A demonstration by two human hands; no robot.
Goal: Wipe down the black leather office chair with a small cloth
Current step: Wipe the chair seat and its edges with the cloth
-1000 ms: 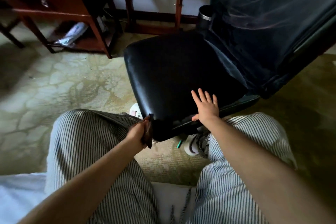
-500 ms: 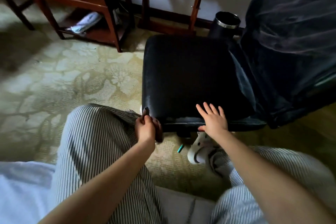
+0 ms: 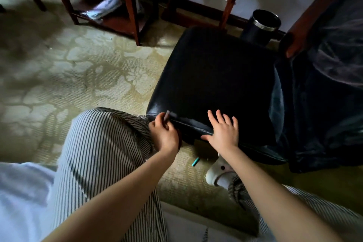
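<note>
Head camera looks down on the black leather office chair point(image 3: 212, 76), whose square padded seat stands over a pale floral-patterned carpet point(image 3: 78, 76). The left hand point(image 3: 164, 136) has its fingers curled round a small greyish cloth point(image 3: 167, 115), whose tip sticks up at the seat's near left corner. The right hand point(image 3: 223, 131) lies flat on the seat's front edge, fingers spread, grasping nothing. Below the arms are striped trouser legs point(image 3: 102, 153). Behind the seat stands a black cylindrical bin with a silver rim point(image 3: 261, 25).
</note>
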